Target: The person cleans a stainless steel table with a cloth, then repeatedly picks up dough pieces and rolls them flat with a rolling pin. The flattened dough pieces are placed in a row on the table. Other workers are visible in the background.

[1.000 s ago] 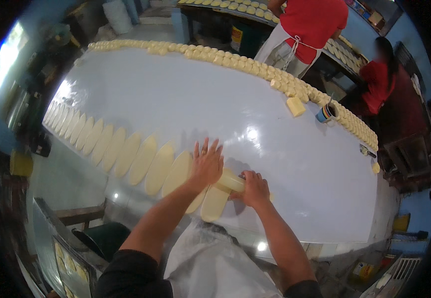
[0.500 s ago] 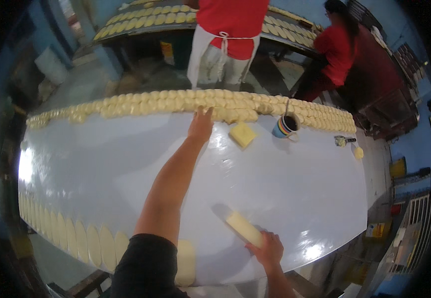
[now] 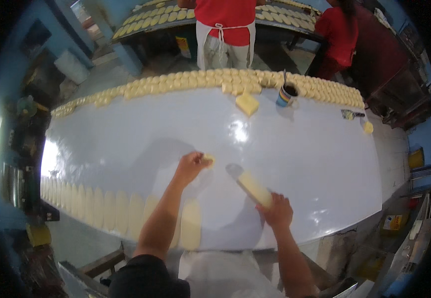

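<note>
My left hand (image 3: 191,166) is closed on a small piece of dough (image 3: 209,159), held over the middle of the white table (image 3: 305,159). To its right, my right hand (image 3: 277,210) wraps round the near end of a pale rolling pin (image 3: 255,189), which slants away to the far left. A long flattened oval of dough (image 3: 191,226) lies at the near edge, beside my left forearm. More such ovals (image 3: 96,206) run in a row toward the left. Along the far edge, small rounded dough pieces (image 3: 176,82) are packed in rows.
A yellow block (image 3: 247,104), a striped mug (image 3: 285,96) with a utensil in it, a dark-handled tool (image 3: 353,114) and a yellow lump (image 3: 368,127) stand toward the far right. Beyond the table, two people in red work near racks of dough ovals (image 3: 161,20).
My left hand has come back from the far dough rows with a piece of dough. My right hand still grips the rolling pin. The view has shifted.
</note>
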Action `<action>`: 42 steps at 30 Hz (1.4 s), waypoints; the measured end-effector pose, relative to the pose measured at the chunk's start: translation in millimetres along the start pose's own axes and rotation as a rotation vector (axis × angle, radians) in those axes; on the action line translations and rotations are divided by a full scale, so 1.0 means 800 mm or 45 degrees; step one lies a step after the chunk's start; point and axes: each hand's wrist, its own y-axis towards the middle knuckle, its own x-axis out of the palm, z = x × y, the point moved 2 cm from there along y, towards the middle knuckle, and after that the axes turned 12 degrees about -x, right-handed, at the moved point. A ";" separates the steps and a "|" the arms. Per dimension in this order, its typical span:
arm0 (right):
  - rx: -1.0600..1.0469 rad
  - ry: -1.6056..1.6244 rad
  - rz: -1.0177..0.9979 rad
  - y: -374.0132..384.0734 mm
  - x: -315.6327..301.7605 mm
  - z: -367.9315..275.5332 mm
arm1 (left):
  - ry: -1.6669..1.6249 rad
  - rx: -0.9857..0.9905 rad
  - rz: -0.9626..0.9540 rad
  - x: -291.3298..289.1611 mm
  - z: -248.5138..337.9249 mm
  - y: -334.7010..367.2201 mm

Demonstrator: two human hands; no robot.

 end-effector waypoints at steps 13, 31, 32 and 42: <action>-0.269 -0.030 0.083 -0.085 0.005 0.019 | 0.986 0.412 0.338 0.093 -0.120 -0.223; -0.951 -0.224 -0.088 -0.033 0.031 -0.093 | 0.615 0.401 0.451 0.083 -0.154 -0.194; -0.939 -0.249 -0.017 -0.014 0.028 -0.101 | 0.645 0.422 0.511 0.075 -0.137 -0.161; -0.767 -0.185 -0.082 0.021 0.030 -0.104 | 0.934 0.568 0.605 0.083 -0.142 -0.147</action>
